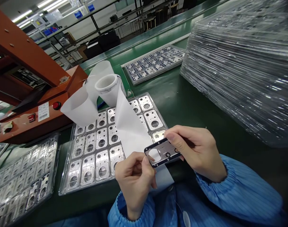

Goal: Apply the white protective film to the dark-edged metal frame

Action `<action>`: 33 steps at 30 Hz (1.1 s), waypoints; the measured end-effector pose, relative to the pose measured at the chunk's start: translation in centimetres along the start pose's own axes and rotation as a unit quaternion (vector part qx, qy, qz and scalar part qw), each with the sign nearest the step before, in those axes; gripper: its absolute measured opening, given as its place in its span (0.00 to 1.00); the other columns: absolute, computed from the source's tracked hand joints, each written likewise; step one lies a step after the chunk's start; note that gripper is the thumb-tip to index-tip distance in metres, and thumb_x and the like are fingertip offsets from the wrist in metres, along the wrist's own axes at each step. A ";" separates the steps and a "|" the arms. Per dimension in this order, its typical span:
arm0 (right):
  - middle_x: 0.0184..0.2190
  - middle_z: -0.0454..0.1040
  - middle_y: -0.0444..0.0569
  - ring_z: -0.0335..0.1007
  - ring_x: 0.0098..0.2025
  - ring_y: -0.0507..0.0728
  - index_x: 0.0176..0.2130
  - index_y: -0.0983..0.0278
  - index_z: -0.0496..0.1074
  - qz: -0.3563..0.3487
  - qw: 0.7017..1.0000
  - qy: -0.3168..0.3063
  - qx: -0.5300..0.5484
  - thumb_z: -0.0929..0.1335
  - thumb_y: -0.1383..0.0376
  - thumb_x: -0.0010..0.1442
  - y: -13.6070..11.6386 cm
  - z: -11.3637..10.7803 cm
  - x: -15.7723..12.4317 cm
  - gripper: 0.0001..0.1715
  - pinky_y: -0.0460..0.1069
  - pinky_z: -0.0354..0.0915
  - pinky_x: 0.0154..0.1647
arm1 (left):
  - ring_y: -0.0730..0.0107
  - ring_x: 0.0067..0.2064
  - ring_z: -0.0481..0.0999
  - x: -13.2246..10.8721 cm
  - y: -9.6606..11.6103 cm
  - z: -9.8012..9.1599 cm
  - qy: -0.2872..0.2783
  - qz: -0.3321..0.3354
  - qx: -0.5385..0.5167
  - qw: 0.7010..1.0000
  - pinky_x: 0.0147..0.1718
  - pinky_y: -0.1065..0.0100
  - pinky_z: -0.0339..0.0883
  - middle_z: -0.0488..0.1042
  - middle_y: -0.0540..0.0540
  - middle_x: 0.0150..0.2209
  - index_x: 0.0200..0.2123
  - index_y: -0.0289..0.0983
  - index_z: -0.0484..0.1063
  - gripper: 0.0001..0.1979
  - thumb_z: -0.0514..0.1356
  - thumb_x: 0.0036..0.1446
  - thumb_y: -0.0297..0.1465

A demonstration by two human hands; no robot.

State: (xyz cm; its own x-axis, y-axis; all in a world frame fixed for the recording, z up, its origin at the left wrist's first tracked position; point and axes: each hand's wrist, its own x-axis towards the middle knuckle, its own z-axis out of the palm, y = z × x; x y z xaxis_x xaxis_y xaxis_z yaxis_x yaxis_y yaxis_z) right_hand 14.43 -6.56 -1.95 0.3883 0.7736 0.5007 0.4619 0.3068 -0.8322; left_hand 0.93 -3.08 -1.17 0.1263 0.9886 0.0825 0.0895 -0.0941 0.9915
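Note:
Between my two hands is a flat rectangular plate (163, 150) with a dark rim, a large round hole at one end and small black rings on its face. My right hand (193, 149) pinches its right end between thumb and fingers. At the lower left corner, my left hand (135, 176) grips it with thumb and curled fingertips. Beneath the plate, a white strip (131, 132) unwinds from a roll (108, 86) and runs down over a clear tray (65, 186) of similar silver plates. My hands cover part of that tray's right side.
An orange-red machine (70, 85) with a red button (56, 105) stands at left. Another tray of plates (23, 179) lies at lower left, and one more (155, 63) sits farther back. A tall stack of clear trays (236, 72) rises at right on the green table (182, 108).

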 end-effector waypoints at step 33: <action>0.20 0.68 0.41 0.61 0.20 0.47 0.28 0.65 0.71 0.017 1.000 0.007 -0.020 0.65 0.71 0.64 0.1 0.4 -0.1 0.12 0.44 0.56 0.19 | 0.82 0.08 0.57 0.1 -0.3 -0.3 -0.023 -0.007 -0.021 0.999 0.08 0.78 0.45 0.63 0.54 0.10 0.19 0.35 0.70 0.15 0.59 0.55 0.35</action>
State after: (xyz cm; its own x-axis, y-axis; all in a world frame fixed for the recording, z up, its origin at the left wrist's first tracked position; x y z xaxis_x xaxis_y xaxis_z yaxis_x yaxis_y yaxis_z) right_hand 14.10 -6.38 -2.19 0.4158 0.7754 0.4752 0.4801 0.2566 -0.8388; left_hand 0.61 -2.94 -1.45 0.1711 0.9831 0.0648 0.0509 -0.0745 0.9959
